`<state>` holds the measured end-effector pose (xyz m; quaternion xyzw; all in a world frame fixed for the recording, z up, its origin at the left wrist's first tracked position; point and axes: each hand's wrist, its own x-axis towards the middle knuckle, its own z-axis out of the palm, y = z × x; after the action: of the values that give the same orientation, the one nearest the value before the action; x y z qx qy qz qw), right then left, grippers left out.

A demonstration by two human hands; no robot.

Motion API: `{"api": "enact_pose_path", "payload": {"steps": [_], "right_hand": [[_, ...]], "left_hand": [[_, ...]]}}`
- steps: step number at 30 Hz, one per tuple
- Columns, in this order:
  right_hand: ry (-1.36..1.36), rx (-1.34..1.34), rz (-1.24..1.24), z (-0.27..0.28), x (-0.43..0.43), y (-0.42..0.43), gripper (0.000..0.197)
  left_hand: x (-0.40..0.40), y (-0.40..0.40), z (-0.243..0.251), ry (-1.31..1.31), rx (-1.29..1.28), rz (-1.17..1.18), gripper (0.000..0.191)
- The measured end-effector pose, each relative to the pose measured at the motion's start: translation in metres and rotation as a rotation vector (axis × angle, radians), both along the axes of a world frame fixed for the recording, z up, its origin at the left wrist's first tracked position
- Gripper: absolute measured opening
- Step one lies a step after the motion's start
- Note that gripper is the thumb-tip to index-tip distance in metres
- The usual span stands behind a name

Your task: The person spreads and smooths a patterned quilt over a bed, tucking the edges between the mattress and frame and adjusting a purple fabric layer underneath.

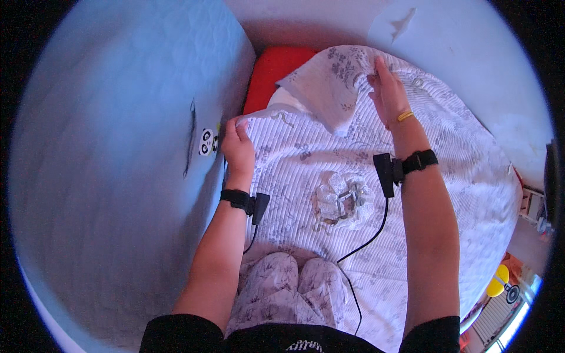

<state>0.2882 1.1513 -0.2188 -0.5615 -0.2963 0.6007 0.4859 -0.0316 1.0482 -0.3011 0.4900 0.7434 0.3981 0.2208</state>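
A quilted bed cover (300, 176) with grey floral print spreads before me. At its far left corner, my left hand (237, 143) pinches the edge between thumb and fingers, lifting it slightly beside the wall. Part of the far edge is folded back into a flap (326, 90). My right hand (388, 95) rests against the cover just right of this flap, fingers apart and pointing away from me. Under the raised edge, a red surface (282, 66) shows in the corner. A ruffled, lace-trimmed cloth item (344, 200) lies on the cover between my forearms.
A padded pale wall panel (110, 176) with a panda sticker (206, 142) and a tear borders the left. The far wall (441, 53) has peeling paint. My patterned trouser knees (278, 287) press on the bed. Wrist devices trail black cables (348, 282). A yellow object (498, 281) stands beyond the right side.
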Motion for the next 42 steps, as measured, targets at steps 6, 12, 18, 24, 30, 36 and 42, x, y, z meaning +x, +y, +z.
{"api": "enact_pose_path", "payload": {"steps": [6,12,18,24,30,36,42], "right_hand": [[-0.068,0.193,0.077,-0.011,0.009,0.054,0.055],[-0.348,0.006,0.113,-0.032,0.004,0.09,0.056],[-0.229,0.027,0.185,-0.066,0.0,0.115,0.059],[-0.332,-0.053,0.173,-0.065,-0.025,0.124,0.07],[-0.375,-0.111,0.285,-0.062,-0.044,0.13,0.081],[-0.692,0.24,0.506,-0.08,-0.061,0.114,0.108],[-0.528,-0.027,0.471,-0.079,-0.076,0.099,0.067]], "left_hand": [[0.006,0.02,-0.023,0.256,0.088,-0.115,0.032],[0.024,0.021,-0.066,0.317,-0.101,-0.156,0.057],[0.035,0.028,-0.076,0.421,-0.17,-0.137,0.067],[0.032,0.031,-0.081,0.466,-0.109,-0.203,0.066],[0.032,0.033,-0.081,0.524,-0.09,-0.189,0.066],[0.035,0.035,-0.085,0.483,-0.173,-0.205,0.067],[0.025,0.032,-0.088,0.452,-0.188,-0.207,0.068]]}}
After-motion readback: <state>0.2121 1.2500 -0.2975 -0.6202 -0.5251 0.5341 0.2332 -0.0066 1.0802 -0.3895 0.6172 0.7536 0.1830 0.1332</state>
